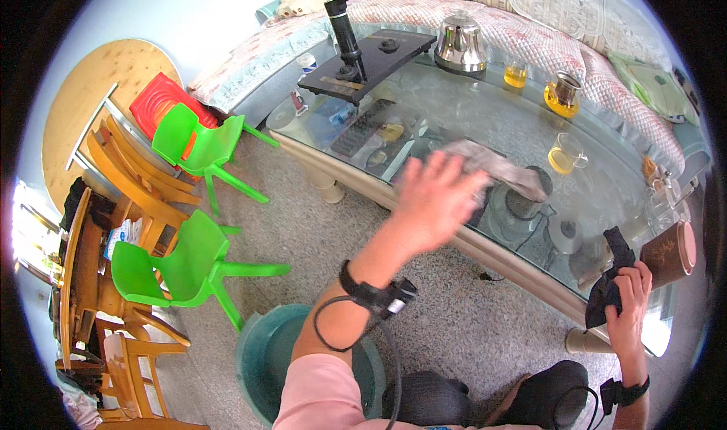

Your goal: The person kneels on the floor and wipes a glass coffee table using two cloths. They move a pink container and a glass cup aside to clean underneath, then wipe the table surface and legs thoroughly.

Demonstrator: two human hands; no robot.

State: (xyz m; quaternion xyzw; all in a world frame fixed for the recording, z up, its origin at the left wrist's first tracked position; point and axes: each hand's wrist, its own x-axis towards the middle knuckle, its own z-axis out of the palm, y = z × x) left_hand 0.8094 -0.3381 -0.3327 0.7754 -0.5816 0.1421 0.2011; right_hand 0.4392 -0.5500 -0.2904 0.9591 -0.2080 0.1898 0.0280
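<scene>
Blurred, my left hand (440, 200) spreads its fingers over the near edge of the glass-topped table (471, 109), holding nothing. A crumpled grey cloth (502, 171) lies on the glass just past its fingertips; whether they touch is hard to tell. At the table's right corner, my right hand (630, 299) grips a black cloth (606, 293). Close beside that hand a brown canister (669, 254) with writing stands on the table. A glass mug (564, 154) with yellow liquid rests farther back on the glass.
A black tea stove with pump spout (366, 66), a steel kettle (461, 43), a glass cup (515, 76) and a glass teapot (562, 94) stand along the table's back. Below my left arm is a teal basin (267, 356). Green plastic chairs (199, 259) stand left.
</scene>
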